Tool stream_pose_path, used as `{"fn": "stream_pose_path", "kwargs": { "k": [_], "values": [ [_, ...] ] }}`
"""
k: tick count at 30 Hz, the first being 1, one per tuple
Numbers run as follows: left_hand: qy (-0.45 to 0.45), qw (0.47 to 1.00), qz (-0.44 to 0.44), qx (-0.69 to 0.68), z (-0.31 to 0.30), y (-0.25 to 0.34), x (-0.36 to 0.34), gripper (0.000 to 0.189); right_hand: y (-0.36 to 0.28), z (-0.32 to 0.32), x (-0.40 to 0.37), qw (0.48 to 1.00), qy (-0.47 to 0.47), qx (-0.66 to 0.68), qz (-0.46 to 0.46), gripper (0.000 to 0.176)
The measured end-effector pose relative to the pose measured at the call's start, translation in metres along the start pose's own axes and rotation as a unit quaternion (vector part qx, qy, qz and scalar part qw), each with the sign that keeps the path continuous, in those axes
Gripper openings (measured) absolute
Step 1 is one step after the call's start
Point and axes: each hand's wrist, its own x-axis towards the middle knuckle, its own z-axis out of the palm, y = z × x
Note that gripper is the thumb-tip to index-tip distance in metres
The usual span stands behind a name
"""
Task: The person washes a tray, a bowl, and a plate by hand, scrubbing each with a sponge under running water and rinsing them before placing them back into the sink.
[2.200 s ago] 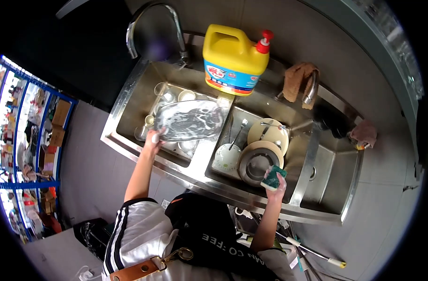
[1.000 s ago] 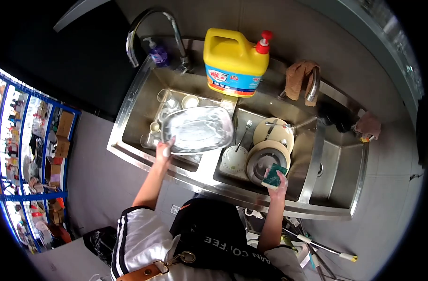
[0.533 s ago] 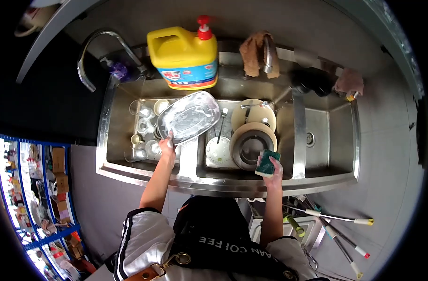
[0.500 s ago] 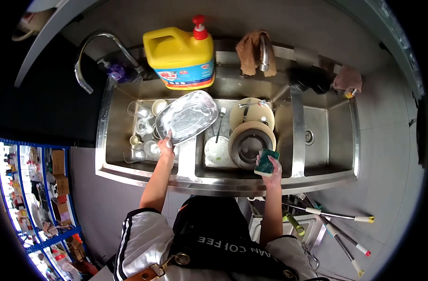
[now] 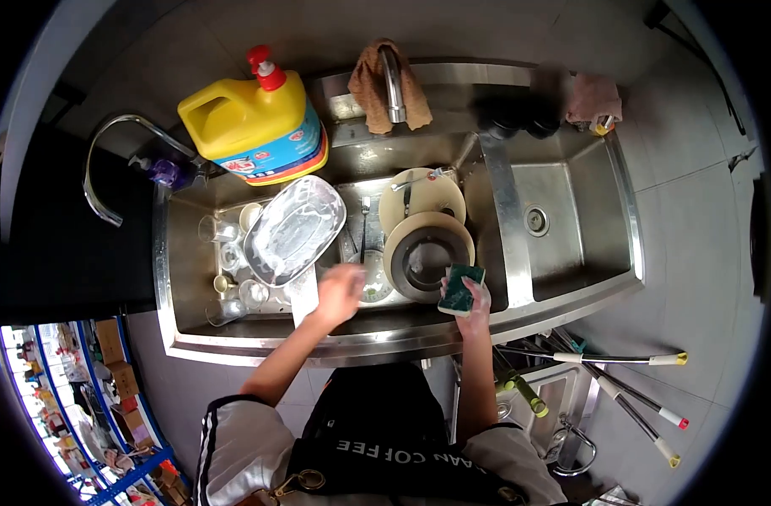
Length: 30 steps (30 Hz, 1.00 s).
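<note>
My right hand (image 5: pixel 474 305) grips a sponge (image 5: pixel 460 288) with a dark green scouring side and a pale edge, in front of the stacked dishes. My left hand (image 5: pixel 341 291) is blurred over the sink divider, near a white patterned plate (image 5: pixel 374 285); its fingers cannot be made out. A soapy oval tray (image 5: pixel 297 229) lies tilted at the left basin, apart from my left hand. Nearer my right hand, a dark round bowl (image 5: pixel 432 260) sits on a cream plate (image 5: pixel 395 268), overlapping another cream plate (image 5: pixel 440 192). A fork (image 5: pixel 365 221) lies between tray and plates.
Several glasses (image 5: pixel 253 293) and cups stand in the left basin. Behind it stands a yellow detergent jug (image 5: pixel 255 126) with a red pump. A brown cloth (image 5: pixel 370 84) hangs on the middle faucet (image 5: pixel 392 80). To the right is a smaller basin (image 5: pixel 562 253).
My left hand has let go of the oval tray and moved right, toward the white plate. My right hand keeps the sponge. The camera view has shifted and turned.
</note>
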Motion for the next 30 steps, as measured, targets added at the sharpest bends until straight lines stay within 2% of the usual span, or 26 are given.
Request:
{"fn": "stream_pose_path", "kwargs": {
  "k": [1,4,6,7,9,10,12,14,15,16,18,19,21,22,24,27,28,30],
  "values": [
    [-0.080,0.995,-0.019,0.051,0.018,0.016,0.015,0.032,0.000,-0.001,0.001,1.000,-0.001,-0.019,-0.017,0.031],
    [-0.263,0.957,-0.044,0.116,0.098,-0.012,0.049,0.055,-0.003,0.000,0.000,0.998,0.005,-0.035,-0.050,0.030],
    [-0.242,0.945,-0.017,0.219,0.143,-0.029,0.071,0.055,-0.007,0.007,-0.004,0.997,0.015,-0.033,-0.065,0.029],
    [-0.241,0.946,-0.011,0.216,0.158,-0.037,0.081,0.055,-0.008,0.009,-0.008,0.997,0.024,-0.023,-0.070,0.028],
    [-0.149,0.958,-0.140,0.201,0.187,-0.047,0.096,0.055,-0.009,-0.002,-0.011,0.997,0.035,-0.009,-0.067,0.031],
    [-0.042,0.967,-0.150,0.201,0.194,-0.043,0.096,0.051,-0.011,-0.005,-0.012,0.996,0.038,-0.014,-0.074,0.030],
    [-0.062,0.952,-0.223,0.198,0.201,-0.043,0.102,0.044,-0.013,-0.010,-0.019,0.996,0.053,-0.004,-0.077,0.029],
    [-0.119,0.941,-0.249,0.196,0.199,-0.052,0.102,0.043,-0.017,-0.008,-0.025,0.995,0.058,-0.003,-0.080,0.029],
    [-0.143,0.928,-0.293,0.179,0.203,-0.068,0.104,0.053,-0.018,-0.007,-0.027,0.995,0.059,-0.003,-0.081,0.028],
    [-0.140,0.935,-0.291,0.148,0.198,-0.074,0.105,0.039,-0.018,-0.008,-0.028,0.995,0.061,-0.003,-0.083,0.028],
    [-0.212,0.938,-0.243,0.126,0.177,-0.062,0.110,0.030,-0.015,-0.011,-0.028,0.994,0.070,-0.022,-0.077,0.027],
    [-0.211,0.938,-0.244,0.127,0.178,-0.062,0.110,0.030,-0.014,-0.012,-0.028,0.995,0.068,-0.015,-0.074,0.026],
    [-0.229,0.953,-0.184,-0.068,0.182,-0.067,0.109,0.024,-0.011,-0.015,-0.025,0.996,0.066,-0.012,-0.066,0.026],
    [-0.242,0.947,-0.186,-0.098,0.200,-0.085,0.108,0.027,-0.010,-0.016,-0.024,0.996,0.066,-0.011,-0.060,0.026],
    [-0.210,0.929,-0.220,-0.210,0.223,-0.103,0.103,0.036,-0.011,-0.014,-0.024,0.996,0.060,-0.016,-0.062,0.026],
    [-0.242,0.916,-0.200,-0.248,0.247,-0.133,0.094,0.027,-0.012,-0.012,-0.026,0.996,0.055,-0.025,-0.066,0.026],
    [-0.242,0.917,-0.198,-0.249,0.242,-0.123,0.096,0.027,-0.014,-0.011,-0.026,0.996,0.053,-0.027,-0.067,0.026],
    [-0.247,0.884,-0.216,-0.333,0.211,-0.087,0.097,0.025,-0.014,-0.012,-0.025,0.996,0.059,-0.026,-0.068,0.025]
  ]
}}
